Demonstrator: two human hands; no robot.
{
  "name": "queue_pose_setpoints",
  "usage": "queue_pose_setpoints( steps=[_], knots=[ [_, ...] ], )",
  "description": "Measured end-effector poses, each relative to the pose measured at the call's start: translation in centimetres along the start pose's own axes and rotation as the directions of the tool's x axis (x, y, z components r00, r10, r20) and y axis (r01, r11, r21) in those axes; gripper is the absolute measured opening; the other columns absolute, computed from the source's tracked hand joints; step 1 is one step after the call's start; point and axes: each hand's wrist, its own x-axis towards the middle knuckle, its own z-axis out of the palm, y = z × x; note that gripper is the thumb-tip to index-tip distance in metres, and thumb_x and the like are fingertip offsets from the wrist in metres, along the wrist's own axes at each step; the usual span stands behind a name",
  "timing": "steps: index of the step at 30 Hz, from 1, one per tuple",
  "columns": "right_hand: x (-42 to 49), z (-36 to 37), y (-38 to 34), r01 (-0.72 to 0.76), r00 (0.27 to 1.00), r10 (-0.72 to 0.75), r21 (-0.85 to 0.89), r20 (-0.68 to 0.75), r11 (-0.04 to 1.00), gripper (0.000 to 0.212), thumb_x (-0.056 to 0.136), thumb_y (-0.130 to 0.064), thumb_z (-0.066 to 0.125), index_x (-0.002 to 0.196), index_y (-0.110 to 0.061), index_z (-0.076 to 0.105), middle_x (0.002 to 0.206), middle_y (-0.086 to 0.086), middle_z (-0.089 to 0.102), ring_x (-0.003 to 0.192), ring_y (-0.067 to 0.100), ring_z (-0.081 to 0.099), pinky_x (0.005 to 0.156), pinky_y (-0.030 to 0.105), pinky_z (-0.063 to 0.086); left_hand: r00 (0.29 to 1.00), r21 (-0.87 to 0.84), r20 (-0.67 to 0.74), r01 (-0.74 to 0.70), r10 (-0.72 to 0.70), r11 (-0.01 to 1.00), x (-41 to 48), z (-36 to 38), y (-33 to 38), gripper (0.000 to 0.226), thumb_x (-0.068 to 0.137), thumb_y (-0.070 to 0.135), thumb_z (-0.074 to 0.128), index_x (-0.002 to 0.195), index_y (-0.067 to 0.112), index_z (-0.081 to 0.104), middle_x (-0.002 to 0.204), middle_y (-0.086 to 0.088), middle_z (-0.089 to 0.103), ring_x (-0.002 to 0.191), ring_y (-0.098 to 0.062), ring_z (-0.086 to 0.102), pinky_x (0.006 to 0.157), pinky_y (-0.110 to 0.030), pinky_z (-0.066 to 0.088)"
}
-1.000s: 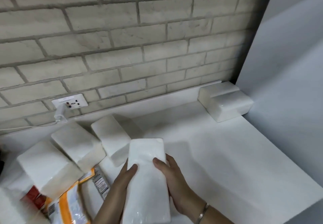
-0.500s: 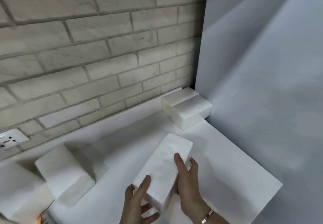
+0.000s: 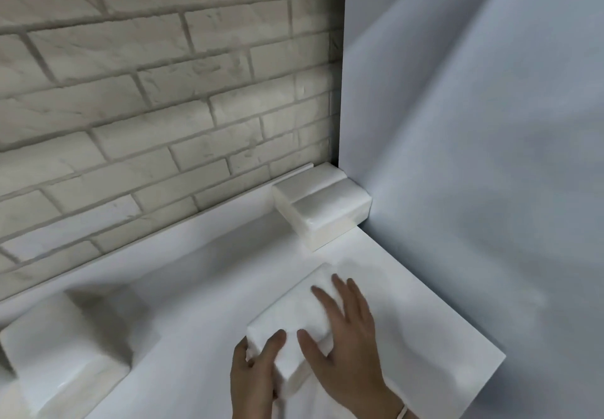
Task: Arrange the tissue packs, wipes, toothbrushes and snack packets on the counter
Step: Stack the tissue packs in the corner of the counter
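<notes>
— So, how will the tissue pack [image 3: 294, 317] handle?
— Light and soft, I'd judge. Its slick white wrap would dent and slip, so hold it by the long sides.
— Where is it?
— It seems to lie flat on the white desk [image 3: 425, 320], angled toward the corner. The left hand [image 3: 255, 373] grips its near end, fingers [image 3: 277, 337] curled round the corner. The right hand [image 3: 346, 337] rests on its top and right side, fingers straight and spread.
— Around it?
— Corner packs [image 3: 322, 203] sit against the brick wall [image 3: 147, 108], well apart from it, and another pack [image 3: 65, 353] lies at left.
</notes>
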Motion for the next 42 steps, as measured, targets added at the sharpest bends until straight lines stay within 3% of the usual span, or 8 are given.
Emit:
queue_pose_setpoints(
  steps=[5,9,15,19,24,32,38,42],
  knots=[
    [-1.2,1.7,1.4,0.089,0.983,-0.05,-0.223,0.176,0.971,0.054,0.089,-0.067,0.053,0.138,-0.044,0.051,0.156,-0.012,0.042,0.148,0.017,0.036,0.117,0.051,0.016,0.994,-0.038,-0.1,-0.05,0.046,0.998,0.5,1.2,-0.9,0.06,0.081,0.029,0.077,0.138,0.025,0.057,0.129,-0.007,0.067,0.111,-0.03,0.065,0.102,-0.047,0.048],
    [-1.1,2.0,0.8,0.13,0.984,-0.086,-0.294,0.159,0.947,0.055,0.085,-0.063,0.058,0.134,-0.039,0.057,0.153,-0.002,0.049,0.146,0.022,0.039,0.114,0.059,0.019,0.978,0.015,-0.174,-0.115,0.116,0.993,0.5,2.0,-1.6,0.067,0.067,0.044,0.065,0.133,0.036,0.059,0.133,-0.003,0.063,0.128,-0.03,0.056,0.114,-0.052,0.04],
    [-0.4,2.2,0.8,0.146,0.979,-0.099,-0.272,0.18,0.951,0.05,0.084,-0.061,0.06,0.13,-0.04,0.062,0.147,-0.008,0.056,0.14,0.019,0.051,0.112,0.054,0.026,0.978,-0.104,-0.182,-0.122,0.102,0.987,1.8,3.0,-2.0,0.035,0.1,0.019,0.059,0.131,0.035,0.056,0.129,0.001,0.066,0.119,-0.027,0.061,0.105,-0.045,0.045],
    [1.6,1.6,1.6,0.09,0.964,-0.012,-0.286,0.264,0.954,0.05,0.089,-0.064,0.052,0.135,-0.044,0.056,0.151,-0.012,0.052,0.145,0.015,0.044,0.116,0.047,0.018,0.981,-0.117,-0.156,-0.132,0.113,0.984,2.6,4.8,-1.6,0.04,0.103,0.021,0.056,0.141,0.033,0.054,0.129,0.004,0.067,0.118,-0.023,0.064,0.105,-0.044,0.047],
    [4.5,0.4,3.1,0.013,0.945,0.07,-0.251,0.321,0.968,0.059,0.094,-0.067,0.036,0.148,-0.046,0.043,0.165,-0.017,0.027,0.156,0.007,0.011,0.124,0.038,-0.002,0.983,-0.066,-0.065,-0.176,0.172,0.982,3.8,7.6,-0.9,0.027,0.106,0.025,0.052,0.129,0.04,0.055,0.122,0.013,0.068,0.111,-0.01,0.064,0.098,-0.039,0.047],
    [9.8,-0.8,6.6,-0.073,0.919,0.16,-0.245,0.361,0.967,0.064,0.094,-0.072,0.035,0.153,-0.047,0.034,0.168,-0.019,0.015,0.156,0.002,-0.001,0.128,0.041,0.0,0.98,-0.007,0.064,-0.19,0.19,0.982,7.8,12.5,0.2,0.046,0.102,0.037,0.054,0.147,0.032,0.046,0.138,0.004,0.064,0.124,-0.019,0.063,0.113,-0.046,0.046],
    [13.6,-1.9,8.6,-0.161,0.908,0.208,-0.155,0.364,0.975,0.057,0.097,-0.062,0.052,0.15,-0.045,0.042,0.167,-0.018,0.02,0.156,0.003,0.002,0.127,0.043,0.003,0.972,0.042,0.227,-0.076,0.064,0.996,9.9,15.4,2.2,0.075,0.108,0.045,0.046,0.164,0.033,-0.002,0.169,0.01,0.017,0.153,-0.016,0.026,0.12,-0.034,0.023],
    [15.0,-2.2,9.9,-0.187,0.912,0.219,-0.124,0.346,0.974,0.056,0.096,-0.059,0.055,0.148,-0.044,0.045,0.166,-0.017,0.024,0.156,0.003,0.004,0.126,0.044,0.007,0.957,0.057,0.285,-0.075,0.055,0.996,11.1,16.9,2.7,0.078,0.108,0.046,0.044,0.164,0.032,-0.008,0.17,0.009,0.014,0.155,-0.017,0.022,0.119,-0.034,0.023]
  ],
)
